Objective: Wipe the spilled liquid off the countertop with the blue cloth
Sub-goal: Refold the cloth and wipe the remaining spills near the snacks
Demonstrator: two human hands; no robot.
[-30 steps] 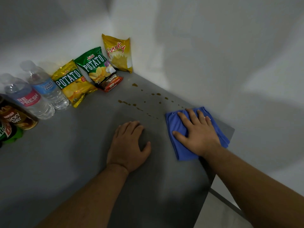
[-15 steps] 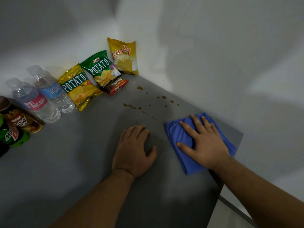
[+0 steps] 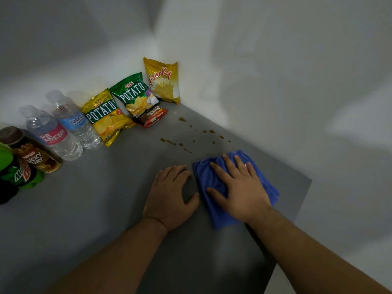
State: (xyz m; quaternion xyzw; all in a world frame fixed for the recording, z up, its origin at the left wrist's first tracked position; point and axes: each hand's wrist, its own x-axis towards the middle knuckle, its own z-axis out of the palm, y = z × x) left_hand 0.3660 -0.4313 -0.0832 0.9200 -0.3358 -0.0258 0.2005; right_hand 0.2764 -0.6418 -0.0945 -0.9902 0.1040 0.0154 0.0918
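Note:
The folded blue cloth (image 3: 212, 211) lies on the grey countertop (image 3: 101, 209) near its right edge. My right hand (image 3: 239, 187) presses flat on the cloth with its fingers spread. Brown drops of spilled liquid (image 3: 186, 143) dot the counter just beyond the cloth, toward the corner of the walls. My left hand (image 3: 169, 196) rests palm down on the bare counter beside the cloth's left edge, holding nothing.
Along the back wall stand snack bags: a yellow Funky bag (image 3: 163, 81), a green Potato bag (image 3: 135, 96), a yellow Potato bag (image 3: 106, 115) and a small red packet (image 3: 152, 118). Two water bottles (image 3: 61, 128), a brown bottle (image 3: 31, 153) and a green soda bottle (image 3: 14, 172) stand at left. The counter ends at right (image 3: 297, 209).
My right hand has slid the cloth a little leftward, so its edge now sits close to my left hand. The left hand has stayed in place.

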